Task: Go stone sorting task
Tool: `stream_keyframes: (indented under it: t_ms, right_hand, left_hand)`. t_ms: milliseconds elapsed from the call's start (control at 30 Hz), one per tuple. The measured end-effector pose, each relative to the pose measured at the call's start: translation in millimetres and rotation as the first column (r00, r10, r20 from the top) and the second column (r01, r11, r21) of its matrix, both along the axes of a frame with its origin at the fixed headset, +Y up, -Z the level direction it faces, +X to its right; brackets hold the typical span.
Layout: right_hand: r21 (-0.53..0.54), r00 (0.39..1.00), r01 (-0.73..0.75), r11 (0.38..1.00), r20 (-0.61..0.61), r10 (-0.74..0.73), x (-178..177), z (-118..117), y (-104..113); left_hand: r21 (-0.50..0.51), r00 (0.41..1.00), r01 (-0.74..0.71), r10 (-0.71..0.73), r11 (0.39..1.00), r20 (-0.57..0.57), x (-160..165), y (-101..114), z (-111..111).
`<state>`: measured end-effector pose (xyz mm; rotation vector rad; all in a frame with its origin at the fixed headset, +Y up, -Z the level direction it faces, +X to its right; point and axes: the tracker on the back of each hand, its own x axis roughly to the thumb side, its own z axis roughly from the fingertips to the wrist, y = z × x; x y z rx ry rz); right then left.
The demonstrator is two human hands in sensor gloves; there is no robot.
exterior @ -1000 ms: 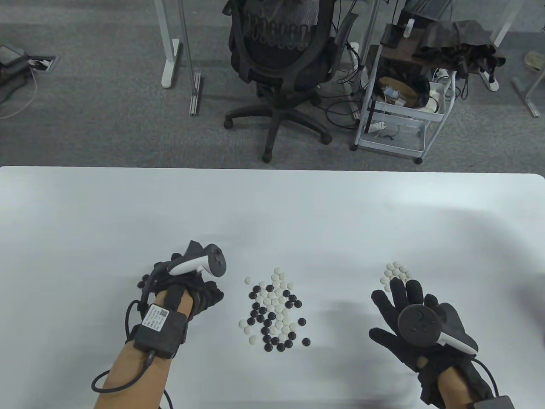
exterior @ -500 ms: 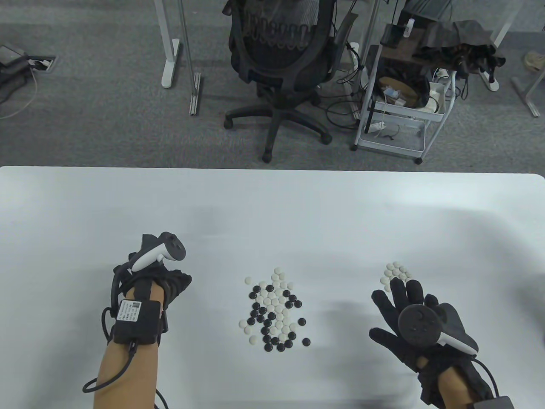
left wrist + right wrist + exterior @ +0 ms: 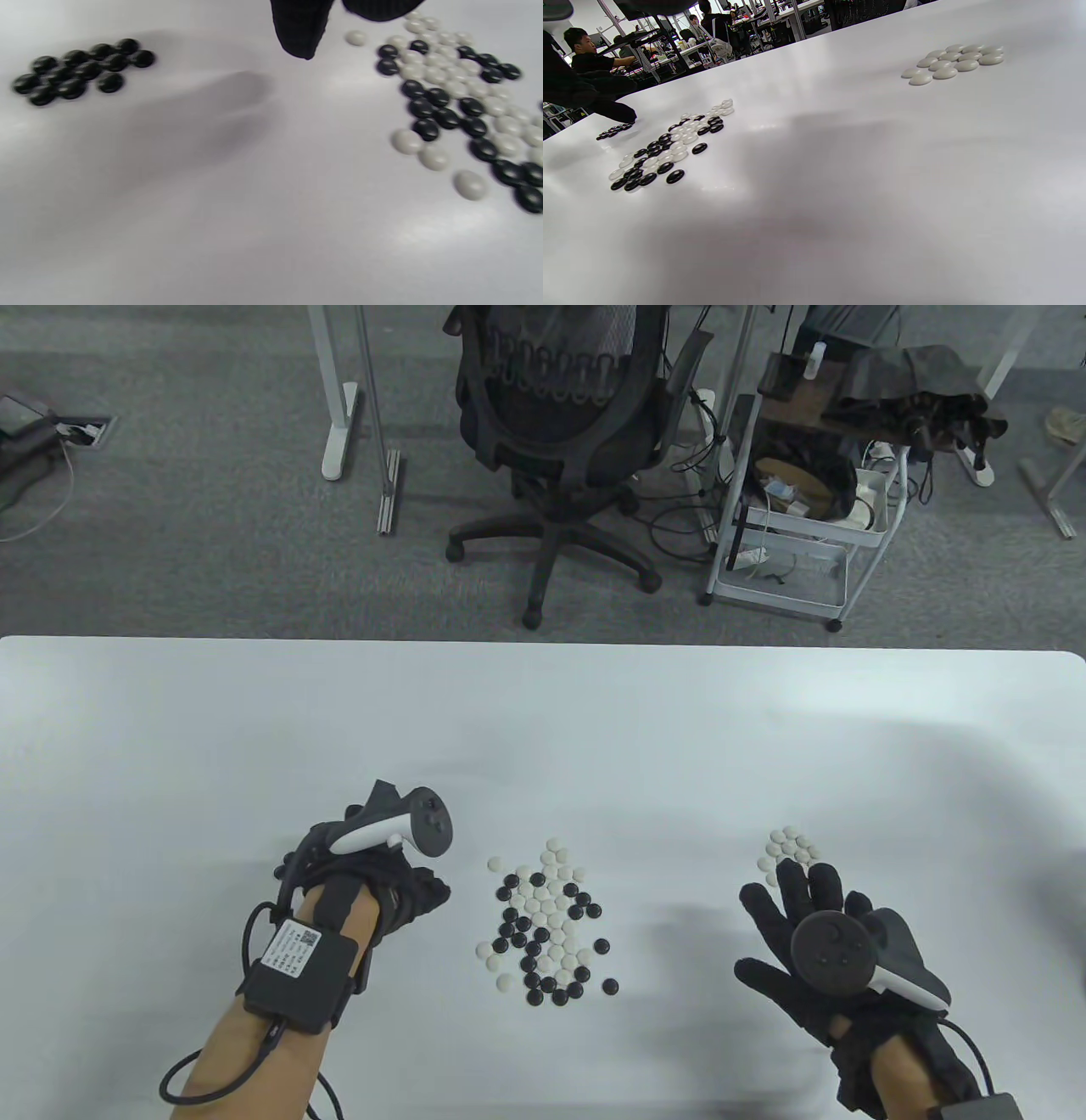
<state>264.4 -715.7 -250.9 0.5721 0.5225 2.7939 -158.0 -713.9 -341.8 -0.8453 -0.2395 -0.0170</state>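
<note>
Your left hand (image 3: 386, 869), fingers curled under its tracker with no stone visibly held, sits just left of the mixed pile (image 3: 547, 925) mid-surface and nearer it than your flat, empty right hand (image 3: 806, 937), which rests just below the white pile (image 3: 789, 848).

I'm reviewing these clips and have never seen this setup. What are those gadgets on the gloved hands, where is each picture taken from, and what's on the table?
Two gloved human hands work here; the controller-like gadgets are trackers strapped to their backs, not held. One camera looks down at the white table; one sits on each wrist. The mixed pile of black and white stones lies in the middle, a black-only group on the left, a white-only group on the right. The left hand hovers beside the mixed pile, seemingly empty. The right hand is flat, fingers straight, holding nothing.
</note>
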Motion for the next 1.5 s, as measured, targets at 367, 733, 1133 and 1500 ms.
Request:
stream_keyframes:
  t_ms: [367, 733, 1133, 1500]
  right_hand:
    - [0.005, 1.0, 0.011, 1.0, -0.001, -0.011, 1, 1, 1]
    - [0.009, 1.0, 0.02, 1.0, -0.003, -0.02, 2, 1, 2]
    - [0.01, 1.0, 0.015, 1.0, -0.002, -0.015, 2, 2, 2]
    - [0.013, 1.0, 0.018, 1.0, 0.0, -0.018, 3, 2, 3]
  left_hand:
    - [-0.019, 0.99, -0.019, 0.021, 1.0, 0.138, 54, -20, -1]
    - [-0.022, 0.989, 0.114, -0.111, 0.993, 0.099, 22, -29, 8]
    - [-0.059, 0.969, 0.114, -0.124, 0.992, -0.213, -93, -28, 24]
    - [-0.039, 0.945, 0.071, -0.079, 0.997, -0.316, -110, -35, 8]
